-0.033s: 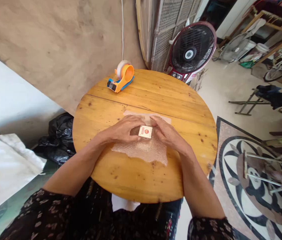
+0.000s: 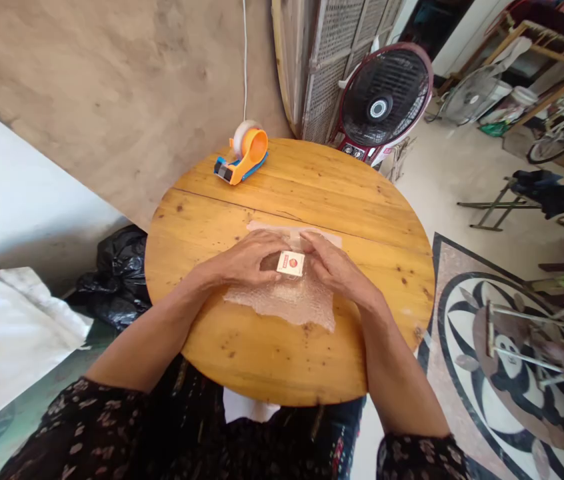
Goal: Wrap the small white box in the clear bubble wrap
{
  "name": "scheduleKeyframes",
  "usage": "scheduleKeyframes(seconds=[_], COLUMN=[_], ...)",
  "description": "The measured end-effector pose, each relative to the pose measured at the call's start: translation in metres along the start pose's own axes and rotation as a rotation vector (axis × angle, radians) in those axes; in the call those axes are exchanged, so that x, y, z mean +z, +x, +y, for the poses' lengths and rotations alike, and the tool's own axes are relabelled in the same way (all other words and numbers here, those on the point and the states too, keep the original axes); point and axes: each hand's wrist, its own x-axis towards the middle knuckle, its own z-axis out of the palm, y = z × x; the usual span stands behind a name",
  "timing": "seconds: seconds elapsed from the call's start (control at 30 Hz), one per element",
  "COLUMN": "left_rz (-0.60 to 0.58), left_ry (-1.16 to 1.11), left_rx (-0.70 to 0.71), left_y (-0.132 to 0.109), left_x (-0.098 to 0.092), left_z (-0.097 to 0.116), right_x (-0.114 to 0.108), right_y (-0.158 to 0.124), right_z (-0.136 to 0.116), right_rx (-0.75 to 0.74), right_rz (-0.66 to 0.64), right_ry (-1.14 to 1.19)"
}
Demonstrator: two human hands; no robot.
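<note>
A small white box (image 2: 291,263) with red print on its top sits on a sheet of bubble wrap (image 2: 282,303), near the middle of the round wooden table. My left hand (image 2: 251,259) grips it from the left, thumb at its near left corner and fingers curled round the far side. From the right, my right hand (image 2: 333,265) closes on the same box, its fingers bent over the far right edge. The box's sides and some fingertips are hidden. Beneath both hands the wrap lies spread out, its near edge ragged.
An orange and blue tape dispenser (image 2: 247,157) with a roll of clear tape stands at the table's (image 2: 332,180) far left. Behind the far right edge is a dark red fan (image 2: 382,100). Black plastic bags (image 2: 125,273) lie at the left, and a stool (image 2: 505,200) stands to the right.
</note>
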Motion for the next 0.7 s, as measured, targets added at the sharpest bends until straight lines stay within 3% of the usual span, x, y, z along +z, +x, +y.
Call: scheduleKeyframes(seconds=[0.7], left_rz=[-0.006], left_ry=[-0.062], left_rx=[-0.023], left_y=[0.0002], left_x=[-0.0002], left_z=[0.0006], right_x=[0.0004], right_y=[-0.0001], right_z=[-0.0001], right_rx=[0.001], right_rz=[-0.003], right_ry=[-0.008])
